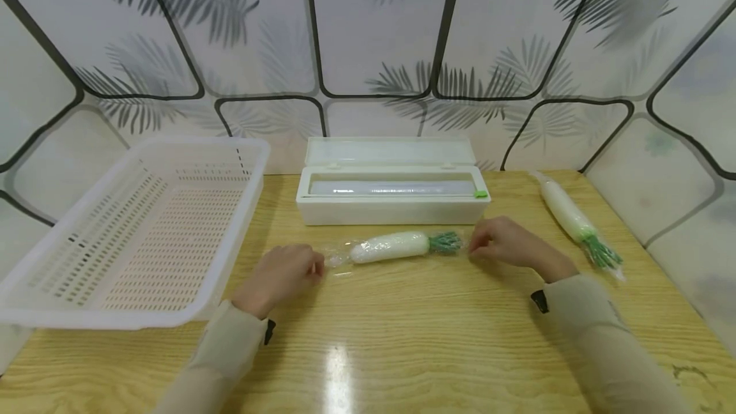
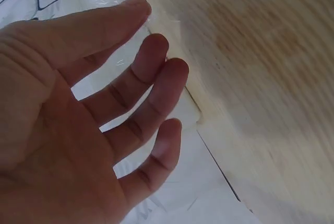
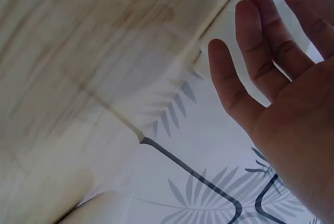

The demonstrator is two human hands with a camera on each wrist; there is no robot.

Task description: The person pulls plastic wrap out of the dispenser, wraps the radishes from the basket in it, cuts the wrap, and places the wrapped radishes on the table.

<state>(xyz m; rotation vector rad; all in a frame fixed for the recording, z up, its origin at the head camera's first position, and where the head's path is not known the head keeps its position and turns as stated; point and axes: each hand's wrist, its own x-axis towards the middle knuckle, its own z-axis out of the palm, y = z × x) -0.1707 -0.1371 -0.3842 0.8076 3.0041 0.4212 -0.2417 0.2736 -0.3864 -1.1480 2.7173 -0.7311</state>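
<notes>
Film roll point(image 1: 393, 188) in open dispenser box point(image 1: 391, 209)

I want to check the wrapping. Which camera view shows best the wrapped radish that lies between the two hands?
The head view: the wrapped radish lies whole on the table between the left hand and right hand. The wrist views show only clear film at the fingertips, not the radish.

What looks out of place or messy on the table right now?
Little stands out. The second wrapped radish lies askew near the table's right edge, its leaf end close to the rim. The wrap box sits with its lid open. The left hand and right hand pinch the wrap ends of the middle radish. Nothing is spilled.
</notes>
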